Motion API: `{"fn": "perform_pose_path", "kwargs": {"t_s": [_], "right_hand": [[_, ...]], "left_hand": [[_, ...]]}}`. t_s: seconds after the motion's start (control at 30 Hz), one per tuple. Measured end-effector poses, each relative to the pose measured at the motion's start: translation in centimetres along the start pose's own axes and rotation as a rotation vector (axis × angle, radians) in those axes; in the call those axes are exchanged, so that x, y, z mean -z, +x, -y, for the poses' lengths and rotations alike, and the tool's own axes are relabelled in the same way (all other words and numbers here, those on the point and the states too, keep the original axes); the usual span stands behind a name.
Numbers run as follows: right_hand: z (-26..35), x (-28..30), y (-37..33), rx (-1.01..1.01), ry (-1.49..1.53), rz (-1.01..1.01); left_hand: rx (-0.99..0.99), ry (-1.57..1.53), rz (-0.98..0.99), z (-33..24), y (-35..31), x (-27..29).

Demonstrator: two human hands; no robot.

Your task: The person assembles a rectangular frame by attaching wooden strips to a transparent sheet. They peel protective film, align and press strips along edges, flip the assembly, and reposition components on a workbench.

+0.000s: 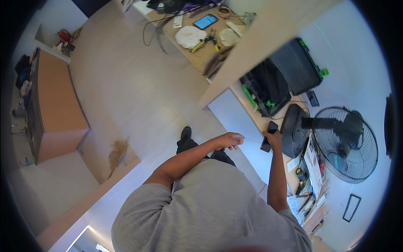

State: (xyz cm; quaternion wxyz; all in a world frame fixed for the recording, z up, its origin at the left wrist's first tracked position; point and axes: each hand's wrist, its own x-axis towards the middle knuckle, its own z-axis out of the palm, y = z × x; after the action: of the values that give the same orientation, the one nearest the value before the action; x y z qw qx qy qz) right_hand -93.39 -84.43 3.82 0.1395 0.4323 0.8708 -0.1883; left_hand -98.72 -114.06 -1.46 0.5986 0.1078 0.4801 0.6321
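My right hand [274,139] is closed around a dark, flat, oblong thing [273,127] that looks like a phone, held at the desk's edge beside the base of a black fan. To its left, in front of my body, my left hand [231,141] has its fingers curled together. A thin pale cord [252,140] runs taut from those fingers toward the dark oblong thing. Whether it joins that thing is hidden by my right hand.
An open black case with green latches [268,86] lies on the desk [239,95] beyond my right hand. The black fan [346,145] stands at the right. A side table holds a lit phone [205,21] and yellow-handled pliers [205,42]. A straw broom [117,153] lies left.
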Motion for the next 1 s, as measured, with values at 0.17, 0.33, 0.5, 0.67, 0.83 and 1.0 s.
{"fn": "perform_pose_path", "kwargs": {"t_s": [0.17,0.33,0.5,0.67,0.83,1.0], "right_hand": [[1.2,-0.5,1.4,-0.052,-0.020,-0.013],[1.2,-1.1,3.0,-0.068,0.007,-0.039],[-0.4,-1.6,4.6,-0.019,-0.089,-0.100],[-1.3,-2.9,4.9,0.030,-0.228,-0.216],[0.9,-2.8,1.1,0.130,-0.085,-0.376],[-1.0,-3.9,-9.6,0.187,0.273,-0.767]], "left_hand": [[-0.032,-0.047,-0.161,3.2,-6.4,9.6],[0.105,-0.175,-0.393,9.4,-15.3,17.3],[0.317,-0.270,-0.552,14.1,-20.6,20.0],[0.465,-0.007,-0.491,16.1,-20.7,21.7],[0.704,0.434,-0.218,11.2,-17.0,22.4],[0.869,0.738,-0.046,7.9,-14.6,18.3]]}}
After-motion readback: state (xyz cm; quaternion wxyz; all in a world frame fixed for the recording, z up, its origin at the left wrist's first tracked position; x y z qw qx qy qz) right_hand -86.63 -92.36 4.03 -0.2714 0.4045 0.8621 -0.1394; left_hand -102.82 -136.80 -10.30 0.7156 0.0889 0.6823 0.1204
